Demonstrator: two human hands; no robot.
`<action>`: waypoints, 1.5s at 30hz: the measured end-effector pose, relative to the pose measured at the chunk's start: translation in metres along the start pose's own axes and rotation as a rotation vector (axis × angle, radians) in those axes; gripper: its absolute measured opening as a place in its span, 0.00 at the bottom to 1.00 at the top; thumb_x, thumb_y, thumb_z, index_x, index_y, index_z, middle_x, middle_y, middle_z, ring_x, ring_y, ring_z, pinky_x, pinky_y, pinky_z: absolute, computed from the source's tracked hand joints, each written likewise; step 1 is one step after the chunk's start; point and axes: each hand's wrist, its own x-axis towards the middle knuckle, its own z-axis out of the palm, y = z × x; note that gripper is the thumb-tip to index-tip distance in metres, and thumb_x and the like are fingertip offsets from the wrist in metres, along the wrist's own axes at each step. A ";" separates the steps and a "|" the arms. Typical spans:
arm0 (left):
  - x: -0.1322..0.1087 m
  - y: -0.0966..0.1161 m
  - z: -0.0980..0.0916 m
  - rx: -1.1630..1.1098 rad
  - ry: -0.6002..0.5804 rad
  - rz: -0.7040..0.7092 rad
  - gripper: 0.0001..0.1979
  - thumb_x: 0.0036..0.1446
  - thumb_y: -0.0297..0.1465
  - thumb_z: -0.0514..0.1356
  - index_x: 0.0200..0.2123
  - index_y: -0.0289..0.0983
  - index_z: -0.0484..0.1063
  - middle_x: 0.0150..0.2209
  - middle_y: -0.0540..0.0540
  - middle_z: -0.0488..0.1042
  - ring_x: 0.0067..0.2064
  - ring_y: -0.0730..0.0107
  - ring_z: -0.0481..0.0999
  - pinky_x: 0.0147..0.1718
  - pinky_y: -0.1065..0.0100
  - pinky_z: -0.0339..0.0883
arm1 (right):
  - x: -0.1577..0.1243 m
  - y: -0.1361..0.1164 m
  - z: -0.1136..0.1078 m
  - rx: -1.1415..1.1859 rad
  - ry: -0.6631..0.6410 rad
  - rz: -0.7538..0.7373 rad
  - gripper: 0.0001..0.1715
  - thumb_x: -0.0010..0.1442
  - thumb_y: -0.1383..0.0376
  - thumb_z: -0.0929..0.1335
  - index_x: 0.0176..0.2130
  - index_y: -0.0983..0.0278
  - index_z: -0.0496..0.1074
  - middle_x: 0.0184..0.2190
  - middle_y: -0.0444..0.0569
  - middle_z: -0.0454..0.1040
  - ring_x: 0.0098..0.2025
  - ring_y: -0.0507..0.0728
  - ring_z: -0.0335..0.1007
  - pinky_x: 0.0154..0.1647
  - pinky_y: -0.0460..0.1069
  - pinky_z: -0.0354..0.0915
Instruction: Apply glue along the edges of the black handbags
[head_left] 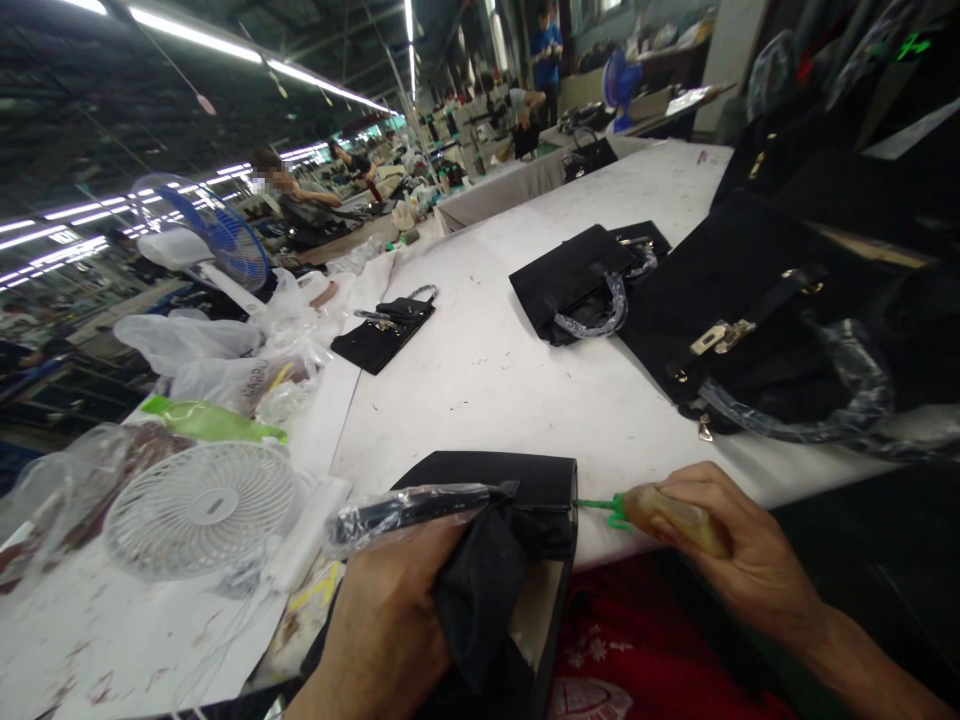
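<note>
A black handbag lies tilted at the table's near edge, with a handle wrapped in clear plastic. My left hand is closed around the bag, its fingers partly hidden by black cloth. The bag's pale inside shows below the cloth. In my right hand is an awl-like tool with an amber handle and a green, thin shaft. Its tip meets the bag's right side edge; whether it goes in, I cannot tell.
More black handbags lie on the white table, with a big one at right and a small one farther back. At left are a white fan, plastic bags and a blue fan. People work behind.
</note>
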 end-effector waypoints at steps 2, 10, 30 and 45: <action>-0.001 0.000 0.000 -0.014 -0.021 -0.012 0.14 0.51 0.23 0.60 0.41 0.42 0.76 0.30 0.55 0.79 0.30 0.72 0.79 0.28 0.74 0.68 | 0.000 -0.004 -0.001 0.034 -0.004 0.041 0.06 0.65 0.64 0.68 0.43 0.57 0.69 0.39 0.46 0.68 0.40 0.54 0.68 0.38 0.48 0.66; -0.003 -0.001 0.003 -0.115 -0.044 -0.059 0.11 0.54 0.23 0.58 0.39 0.40 0.76 0.32 0.48 0.74 0.33 0.68 0.73 0.31 0.68 0.65 | -0.002 -0.011 0.003 0.050 -0.050 0.101 0.03 0.64 0.64 0.67 0.41 0.57 0.70 0.36 0.46 0.69 0.38 0.55 0.68 0.37 0.50 0.65; -0.002 -0.001 0.002 -0.151 -0.062 -0.065 0.10 0.54 0.22 0.56 0.36 0.38 0.75 0.30 0.47 0.71 0.31 0.70 0.70 0.28 0.69 0.64 | -0.001 -0.004 -0.003 0.087 -0.089 0.026 0.08 0.64 0.66 0.68 0.44 0.55 0.70 0.37 0.46 0.69 0.38 0.55 0.69 0.36 0.49 0.67; -0.001 -0.001 0.005 -0.141 -0.057 -0.054 0.12 0.54 0.23 0.56 0.40 0.39 0.75 0.33 0.47 0.73 0.32 0.68 0.72 0.29 0.68 0.67 | -0.004 -0.002 -0.008 0.091 -0.100 0.078 0.06 0.65 0.65 0.67 0.43 0.56 0.70 0.37 0.46 0.69 0.39 0.54 0.69 0.37 0.48 0.66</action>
